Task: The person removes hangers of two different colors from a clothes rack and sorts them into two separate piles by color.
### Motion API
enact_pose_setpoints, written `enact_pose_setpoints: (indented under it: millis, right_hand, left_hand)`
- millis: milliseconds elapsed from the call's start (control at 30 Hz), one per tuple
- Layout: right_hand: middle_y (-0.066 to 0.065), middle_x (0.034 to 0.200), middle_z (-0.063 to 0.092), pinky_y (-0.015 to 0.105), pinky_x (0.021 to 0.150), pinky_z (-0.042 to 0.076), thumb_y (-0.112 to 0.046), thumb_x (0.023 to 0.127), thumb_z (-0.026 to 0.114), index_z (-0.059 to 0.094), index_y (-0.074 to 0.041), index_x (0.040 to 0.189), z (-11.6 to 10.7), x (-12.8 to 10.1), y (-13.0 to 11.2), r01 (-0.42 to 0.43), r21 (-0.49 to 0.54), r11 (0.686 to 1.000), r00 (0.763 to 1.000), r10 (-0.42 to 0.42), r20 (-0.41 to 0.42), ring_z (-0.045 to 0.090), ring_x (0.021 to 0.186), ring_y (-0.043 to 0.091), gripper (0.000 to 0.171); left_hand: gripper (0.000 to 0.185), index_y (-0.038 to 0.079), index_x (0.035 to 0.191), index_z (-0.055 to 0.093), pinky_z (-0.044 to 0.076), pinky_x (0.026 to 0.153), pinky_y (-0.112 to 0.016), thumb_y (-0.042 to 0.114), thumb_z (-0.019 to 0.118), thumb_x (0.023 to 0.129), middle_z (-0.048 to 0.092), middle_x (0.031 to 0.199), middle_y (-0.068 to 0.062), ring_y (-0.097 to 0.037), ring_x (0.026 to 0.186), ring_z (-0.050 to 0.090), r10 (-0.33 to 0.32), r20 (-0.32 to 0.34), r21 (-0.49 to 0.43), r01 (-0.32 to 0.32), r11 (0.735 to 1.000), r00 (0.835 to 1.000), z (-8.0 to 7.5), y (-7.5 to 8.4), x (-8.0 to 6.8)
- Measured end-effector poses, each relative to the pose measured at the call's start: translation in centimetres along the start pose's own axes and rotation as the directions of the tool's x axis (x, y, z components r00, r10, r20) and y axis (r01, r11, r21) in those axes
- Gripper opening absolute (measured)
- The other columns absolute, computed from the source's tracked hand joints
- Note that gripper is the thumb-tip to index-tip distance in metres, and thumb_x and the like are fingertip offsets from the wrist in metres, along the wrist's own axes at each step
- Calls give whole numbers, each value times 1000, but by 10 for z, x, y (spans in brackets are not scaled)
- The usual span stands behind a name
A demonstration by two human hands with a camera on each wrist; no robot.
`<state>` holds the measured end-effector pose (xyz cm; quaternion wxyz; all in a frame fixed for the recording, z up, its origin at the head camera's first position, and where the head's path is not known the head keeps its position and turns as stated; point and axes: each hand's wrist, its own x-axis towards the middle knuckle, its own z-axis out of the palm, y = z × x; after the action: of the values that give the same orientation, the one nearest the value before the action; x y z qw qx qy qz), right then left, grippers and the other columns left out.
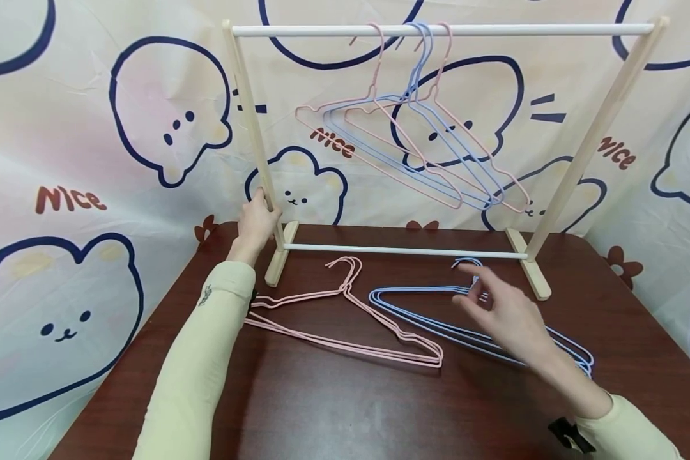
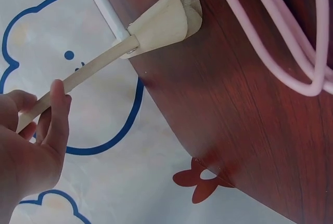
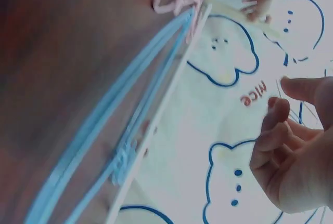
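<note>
My left hand (image 1: pixel 257 220) grips the left wooden post (image 1: pixel 252 121) of a hanger rack, low down near its foot. In the left wrist view, thumb and fingers close around that post (image 2: pixel 86 70). My right hand (image 1: pixel 508 313) is raised over several blue hangers (image 1: pixel 420 289) lying on the table, partly hiding them and overlapping their hooks in the head view. In the right wrist view the right hand (image 3: pixel 291 151) holds nothing, with loosely bent fingers and the thumb apart. Several pink hangers (image 1: pixel 351 349) lie stacked between the hands.
Pink hangers (image 1: pixel 375 76) and blue hangers (image 1: pixel 416 70) hang from the rack's white top rod (image 1: pixel 523 30). A white lower bar (image 1: pixel 402 250) joins the wooden feet (image 1: pixel 529 265) at the back of the brown table (image 1: pixel 345 415). A patterned cloth (image 1: pixel 149 115) stands behind.
</note>
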<state>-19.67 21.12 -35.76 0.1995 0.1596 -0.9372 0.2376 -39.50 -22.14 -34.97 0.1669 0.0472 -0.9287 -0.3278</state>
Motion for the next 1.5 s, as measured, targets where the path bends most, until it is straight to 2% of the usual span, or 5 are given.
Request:
enact_pose_setpoints:
  millis: [300,467,733,1067,1500]
  right_hand:
    - [5,90,61,19,44,35,-15,86,77,54,-13,139,-26,23,10,49,-40,998,935,-60,-350,49,60,4,58]
    - [20,106,53,25,41,30,-15,85,76,49,-11,142,-41,37,18,47,-162,986,881,-117,-459,45,62,16,63]
    - [26,132,47,30,44,29,-17,84,77,38,-18,151,-48,59,28,-14,-167,986,909,-57,-413,50,77,30,77]
    - [21,118,61,30,40,32,-16,86,76,25,-25,158,-55,79,26,-15,-157,988,955,-32,-294,63,73,33,89]
    - [14,81,69,30,40,23,-17,93,69,46,-22,150,-50,89,35,65,-242,968,892,-165,-421,41,49,20,61]
  left_hand:
    - [42,5,133,45,53,56,-38,25,52,97,67,107,-24,-33,71,70,21,60,44,-23,999,998,-9,0,2]
    - [51,3,139,43,56,70,-46,33,54,99,68,108,-24,-37,90,70,79,-1,34,-79,996,997,-20,5,9]
    - [42,0,135,46,58,72,-51,25,50,101,66,111,-27,-43,91,69,96,-59,28,-95,995,994,-29,18,16]
    - [44,0,138,44,58,78,-53,22,51,101,64,116,-30,-45,98,67,73,-54,-15,-73,997,996,-30,22,11]
    - [42,4,138,45,57,79,-53,23,51,101,66,112,-28,-45,96,68,77,-77,-7,-78,997,994,-26,20,12]
